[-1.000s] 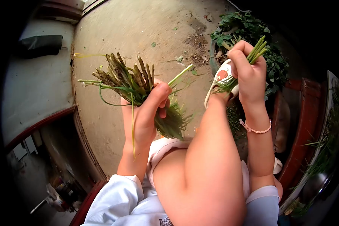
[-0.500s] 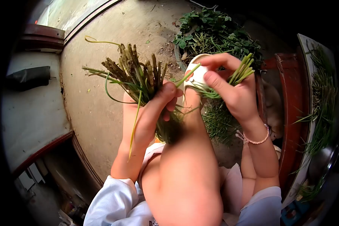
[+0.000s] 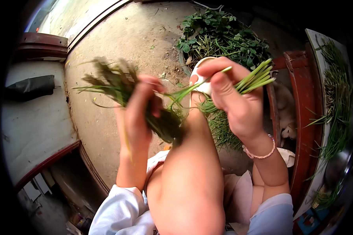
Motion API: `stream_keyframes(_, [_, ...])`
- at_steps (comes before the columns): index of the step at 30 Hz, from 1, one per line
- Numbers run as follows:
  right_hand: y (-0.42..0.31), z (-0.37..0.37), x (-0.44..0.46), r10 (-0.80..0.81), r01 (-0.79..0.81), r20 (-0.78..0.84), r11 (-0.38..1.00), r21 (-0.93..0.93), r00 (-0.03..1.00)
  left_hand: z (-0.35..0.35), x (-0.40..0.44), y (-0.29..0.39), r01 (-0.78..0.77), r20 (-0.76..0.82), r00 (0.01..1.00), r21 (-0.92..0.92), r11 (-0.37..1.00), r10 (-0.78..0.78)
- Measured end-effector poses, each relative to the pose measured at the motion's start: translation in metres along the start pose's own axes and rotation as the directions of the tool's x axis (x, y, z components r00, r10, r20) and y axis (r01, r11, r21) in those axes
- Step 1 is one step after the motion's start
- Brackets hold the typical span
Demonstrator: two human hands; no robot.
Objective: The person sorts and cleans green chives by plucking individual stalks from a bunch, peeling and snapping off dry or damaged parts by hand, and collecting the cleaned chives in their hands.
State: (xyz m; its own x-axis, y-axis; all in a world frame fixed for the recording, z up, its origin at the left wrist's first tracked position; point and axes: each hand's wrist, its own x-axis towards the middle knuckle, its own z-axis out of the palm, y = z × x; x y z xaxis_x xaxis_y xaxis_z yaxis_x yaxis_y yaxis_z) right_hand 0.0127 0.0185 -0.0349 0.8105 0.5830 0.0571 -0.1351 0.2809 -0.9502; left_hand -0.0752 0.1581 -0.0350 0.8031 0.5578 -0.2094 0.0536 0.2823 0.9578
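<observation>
My left hand (image 3: pixel 139 109) is wrapped round a thick bundle of green stalks (image 3: pixel 115 80) with brown, dirty ends; hand and bundle are blurred by motion. In my right hand (image 3: pixel 237 102) is a smaller bunch of clean green stems (image 3: pixel 257 78), its cut ends pointing up and right. Between thumb and forefinger the same hand pinches a single green stalk (image 3: pixel 198 85), whose leafy part trails left toward the big bundle. Both hands are above my bare leg (image 3: pixel 192 168) and a white shoe (image 3: pixel 203 80).
Beyond the shoe stands a round container heaped with leafy greens (image 3: pixel 227 35). More stalks lie on a board (image 3: pixel 337 90) at the right, beside a red wooden frame (image 3: pixel 302 117). An animal (image 3: pixel 285 105) lies behind the frame. Loose greens (image 3: pixel 225 131) are on the floor.
My right hand has come down and left to the bundle and now pinches the single stalk that stuck out at my left hand. My left hand has since moved slightly left, away from it.
</observation>
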Motion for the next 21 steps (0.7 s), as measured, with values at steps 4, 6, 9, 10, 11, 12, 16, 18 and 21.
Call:
stream_keyframes(4, [-0.001, -0.007, 0.005, 0.052, -0.029, -0.096, 0.972, 0.231, 0.994, -0.071, 0.041, -0.008, -0.09, -0.355, 0.934, -0.365, 0.927, -0.049])
stream_keyframes(6, [-0.003, -0.013, 0.006, 0.067, -0.045, -0.064, 0.952, 0.302, 0.996, -0.124, 0.053, -0.017, -0.137, -0.467, 0.883, -0.34, 0.93, -0.041])
stream_keyframes(9, [-0.002, -0.018, 0.007, 0.06, -0.057, 0.007, 0.901, 0.429, 0.998, -0.171, 0.046, -0.023, -0.164, -0.546, 0.837, -0.192, 0.968, 0.034])
stream_keyframes(10, [-0.001, -0.018, 0.008, 0.057, -0.063, 0.027, 0.885, 0.462, 0.998, -0.177, 0.041, -0.024, -0.143, -0.555, 0.831, -0.153, 0.978, 0.035])
stream_keyframes(11, [0.0, -0.016, 0.009, 0.069, -0.047, -0.02, 0.84, 0.54, 0.997, -0.183, 0.036, -0.026, -0.109, -0.549, 0.836, -0.149, 0.983, 0.01])
stream_keyframes(12, [0.001, -0.014, 0.011, 0.083, -0.026, -0.064, 0.789, 0.613, 0.994, -0.186, 0.032, -0.028, -0.077, -0.544, 0.839, -0.145, 0.986, -0.014])
stream_keyframes(16, [0.004, -0.025, 0.016, 0.099, -0.119, 0.075, 0.573, 0.811, 0.992, -0.177, 0.023, -0.035, -0.012, -0.504, 0.856, -0.24, 0.971, -0.114])
stream_keyframes(18, [0.004, -0.024, 0.018, 0.093, -0.127, 0.091, 0.558, 0.82, 0.992, -0.162, 0.023, -0.032, -0.007, -0.457, 0.878, -0.306, 0.952, -0.141])
stream_keyframes(21, [0.006, -0.015, 0.021, 0.073, -0.123, 0.1, 0.48, 0.869, 0.992, -0.134, 0.02, -0.024, -0.009, -0.382, 0.921, -0.228, 0.974, -0.081])
